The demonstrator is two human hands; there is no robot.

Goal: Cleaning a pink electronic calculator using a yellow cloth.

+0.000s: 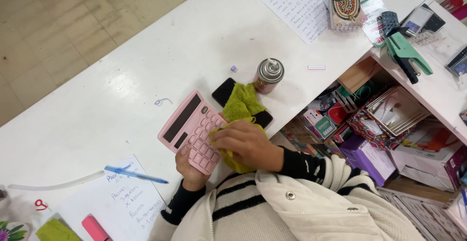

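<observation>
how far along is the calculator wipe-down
Midway, it seems. The left hand holds the pink calculator while the right hand rubs its keys with a green cloth. The spray can is set down. The screen end is not yet under the cloth.

1. The left hand (191, 170) sits under the pink calculator (191, 131); only thumb and heel show, fingers hidden.
2. The right hand (248, 143) covers the calculator's right keys and part of the green cloth (242, 103).
3. The cloth hides most of the black phone (224, 91).
4. The pink marker (95, 228) and green sponge (55, 231) are cut off at the near edge.
5. Goods on the shelves (389, 139) at right are too crowded to identify.
</observation>
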